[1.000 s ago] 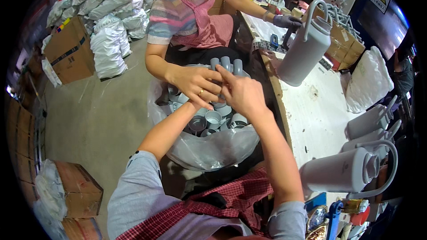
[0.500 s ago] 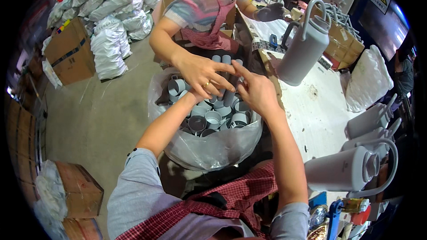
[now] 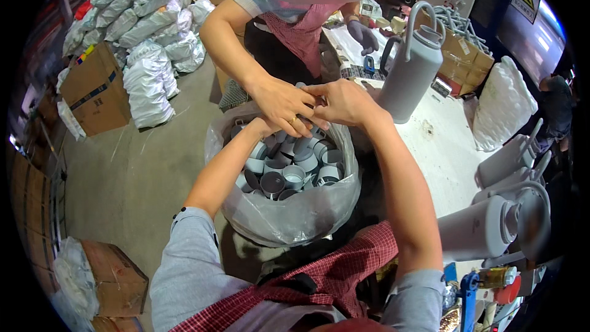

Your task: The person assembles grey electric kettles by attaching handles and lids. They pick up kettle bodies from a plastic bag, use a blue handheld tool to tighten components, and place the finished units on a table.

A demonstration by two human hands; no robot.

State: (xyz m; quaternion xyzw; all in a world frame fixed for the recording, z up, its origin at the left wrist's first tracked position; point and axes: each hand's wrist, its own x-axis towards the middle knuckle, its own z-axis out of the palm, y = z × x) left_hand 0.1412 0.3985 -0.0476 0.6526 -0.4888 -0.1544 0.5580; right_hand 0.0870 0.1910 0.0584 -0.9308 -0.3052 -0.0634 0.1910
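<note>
In front of me my right hand (image 3: 349, 103) reaches over a clear plastic bag (image 3: 289, 221) of grey cup-shaped parts (image 3: 294, 176). Its fingers are bent and pressed together against a co-worker's bare hand (image 3: 278, 102), which wears a ring. Most of my left hand (image 3: 264, 125) lies beneath that co-worker's hand, so its fingers are largely hidden. A small grey rounded end (image 3: 300, 85) shows just above the meeting hands. Whatever is between the fingers is covered. Below them, more grey pieces lie among the cup-shaped parts.
On the white table (image 3: 452, 147) at right stands a large grey jug (image 3: 413, 74) with a looped handle. Another grey jug (image 3: 473, 230) lies nearer, with more behind. Beyond the bag is a co-worker in a checked apron (image 3: 301, 31). Cartons (image 3: 95, 89) and white sacks (image 3: 147, 83) are at left.
The upright grey tubes between the hands have dropped almost out of sight. My right hand has moved up and closed in against the co-worker's hand. The co-worker's gloved hand has shifted left and down.
</note>
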